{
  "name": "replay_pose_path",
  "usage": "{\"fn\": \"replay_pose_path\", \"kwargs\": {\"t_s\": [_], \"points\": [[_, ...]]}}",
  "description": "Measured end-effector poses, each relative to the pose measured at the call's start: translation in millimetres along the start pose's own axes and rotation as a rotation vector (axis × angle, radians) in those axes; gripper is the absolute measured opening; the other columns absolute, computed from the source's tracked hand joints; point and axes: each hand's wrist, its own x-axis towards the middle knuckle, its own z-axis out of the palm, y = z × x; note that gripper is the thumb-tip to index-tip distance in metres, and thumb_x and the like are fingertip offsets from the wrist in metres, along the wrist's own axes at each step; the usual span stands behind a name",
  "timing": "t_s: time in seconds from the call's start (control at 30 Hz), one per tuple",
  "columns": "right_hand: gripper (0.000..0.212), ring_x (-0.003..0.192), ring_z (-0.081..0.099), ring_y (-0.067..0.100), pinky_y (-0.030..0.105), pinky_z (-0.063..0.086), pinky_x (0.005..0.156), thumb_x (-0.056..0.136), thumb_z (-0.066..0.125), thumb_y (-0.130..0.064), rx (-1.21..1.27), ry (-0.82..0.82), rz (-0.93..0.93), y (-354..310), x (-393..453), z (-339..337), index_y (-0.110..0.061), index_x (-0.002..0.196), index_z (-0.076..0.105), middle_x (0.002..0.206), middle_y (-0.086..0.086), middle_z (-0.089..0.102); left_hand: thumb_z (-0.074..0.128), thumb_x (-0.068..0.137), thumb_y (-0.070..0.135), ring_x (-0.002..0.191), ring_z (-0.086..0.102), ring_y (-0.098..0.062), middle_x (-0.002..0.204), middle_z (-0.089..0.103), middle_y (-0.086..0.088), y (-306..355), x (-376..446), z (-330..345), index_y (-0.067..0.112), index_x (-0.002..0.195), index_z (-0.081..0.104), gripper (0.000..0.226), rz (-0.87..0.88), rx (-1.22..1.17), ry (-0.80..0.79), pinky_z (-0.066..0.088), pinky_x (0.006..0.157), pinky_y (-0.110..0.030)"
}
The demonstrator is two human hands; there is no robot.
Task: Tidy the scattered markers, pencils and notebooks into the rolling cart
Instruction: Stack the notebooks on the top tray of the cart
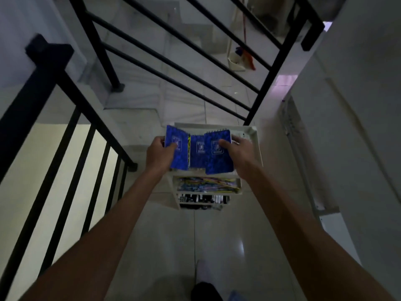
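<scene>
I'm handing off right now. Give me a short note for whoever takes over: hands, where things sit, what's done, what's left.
Left hand grips the left blue notebook by its edge.
Right hand holds the right blue notebook, fingers on its cover.
A third notebook sits between them, all over the top tray of the white cart.
Done: colored pencils fill the middle tray, markers the bottom one.
Left: set the notebooks down in the top tray and let go.
</scene>
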Motion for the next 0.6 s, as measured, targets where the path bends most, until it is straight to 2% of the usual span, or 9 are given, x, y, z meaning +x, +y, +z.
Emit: {"fn": "replay_pose_path", "kwargs": {"t_s": [0.07,0.13,0.2,0.27,0.33,0.37,0.47,0.53,0.6], "points": [[0.044,0.098,0.069,0.029,0.047,0.059,0.081,0.088,0.071,-0.015,-0.059,-0.002,-0.003,2,23,12,-0.007,0.129,0.056,0.122,0.014,0.065,0.063,0.089,0.027,0.077,0.063,-0.013,0.095,0.066,0.002,-1,16,11,0.016,0.107,0.058,0.021,0.005,0.061,0.006,0.054,0.071,-0.033],[0.045,0.102,0.067,0.029,0.049,0.058,0.084,0.088,0.070,-0.014,-0.069,-0.006,0.021,8,41,22,-0.008,0.130,0.053,0.124,0.012,0.063,0.063,0.091,0.026,0.071,0.060,-0.009,0.095,0.065,0.001,-3,25,21,0.012,0.111,0.059,0.025,0.024,0.132,0.011,0.048,0.060,-0.025],[0.047,0.103,0.067,0.029,0.050,0.057,0.085,0.088,0.070,-0.014,-0.056,-0.002,0.056,16,55,30,-0.009,0.131,0.051,0.125,0.013,0.062,0.063,0.091,0.026,0.063,0.054,-0.002,0.090,0.063,0.001,-7,33,28,0.012,0.108,0.058,0.022,0.042,0.214,0.038,0.038,0.050,-0.017],[0.048,0.105,0.066,0.030,0.051,0.057,0.087,0.088,0.070,-0.015,-0.075,0.001,0.064,24,64,38,-0.010,0.131,0.050,0.127,0.014,0.062,0.064,0.091,0.027,0.062,0.053,-0.001,0.088,0.063,0.002,-12,36,30,0.013,0.101,0.058,0.018,0.076,0.278,0.075,0.038,0.049,-0.015],[0.046,0.104,0.065,0.027,0.047,0.057,0.087,0.090,0.068,-0.016,-0.112,0.016,0.044,28,67,44,-0.011,0.132,0.049,0.128,0.011,0.060,0.064,0.089,0.029,0.072,0.058,-0.010,0.090,0.063,0.000,-20,39,31,0.013,0.096,0.061,0.018,0.149,0.310,0.102,0.049,0.062,-0.025],[0.045,0.102,0.064,0.023,0.042,0.057,0.085,0.092,0.065,-0.016,-0.128,0.027,0.030,28,66,45,-0.010,0.133,0.048,0.127,0.009,0.060,0.064,0.088,0.030,0.081,0.057,-0.014,0.094,0.062,-0.002,-23,39,31,0.014,0.098,0.062,0.019,0.181,0.334,0.112,0.049,0.071,-0.028],[0.044,0.092,0.057,0.013,0.030,0.054,0.076,0.095,0.060,-0.014,-0.173,0.055,-0.046,34,65,45,-0.011,0.136,0.046,0.124,0.004,0.057,0.064,0.088,0.032,0.104,0.047,-0.020,0.110,0.052,-0.009,-28,39,31,0.015,0.115,0.063,0.032,0.219,0.413,0.135,0.035,0.086,-0.022],[0.044,0.092,0.056,0.009,0.022,0.053,0.070,0.096,0.057,-0.009,-0.183,0.057,-0.085,38,64,45,-0.012,0.138,0.044,0.128,0.003,0.055,0.066,0.087,0.034,0.113,0.043,-0.024,0.118,0.045,-0.012,-29,38,29,0.016,0.128,0.058,0.045,0.229,0.427,0.138,0.035,0.094,-0.023],[0.045,0.096,0.055,0.008,0.018,0.052,0.065,0.098,0.053,-0.006,-0.165,0.060,-0.085,41,65,47,-0.013,0.140,0.042,0.134,0.004,0.053,0.066,0.087,0.037,0.119,0.038,-0.025,0.128,0.038,-0.014,-33,38,28,0.015,0.142,0.045,0.063,0.242,0.451,0.108,0.033,0.099,-0.024]]}}
